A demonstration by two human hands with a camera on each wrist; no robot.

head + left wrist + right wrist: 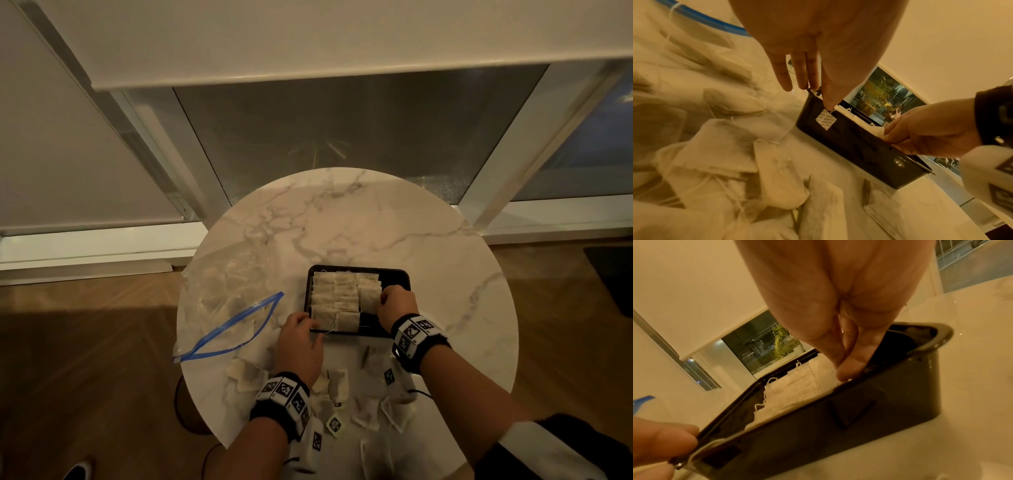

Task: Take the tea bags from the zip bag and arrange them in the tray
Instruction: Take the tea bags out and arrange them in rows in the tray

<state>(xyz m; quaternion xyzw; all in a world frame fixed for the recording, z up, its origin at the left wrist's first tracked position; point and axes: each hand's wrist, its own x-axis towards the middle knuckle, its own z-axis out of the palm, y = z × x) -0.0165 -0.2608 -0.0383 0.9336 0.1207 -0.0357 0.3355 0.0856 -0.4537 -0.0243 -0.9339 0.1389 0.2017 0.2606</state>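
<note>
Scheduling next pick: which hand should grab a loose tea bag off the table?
Likely left hand: fingers only touch the tray corner, loose tea bags heaped beside it; right hand is busy in the tray, pinching a tea bag.

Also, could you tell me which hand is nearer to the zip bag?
Left. The left hand rests at the near-left corner of the tray, beside the zip bag; the right hand pinches a tea bag inside the tray, farther from it.
</note>
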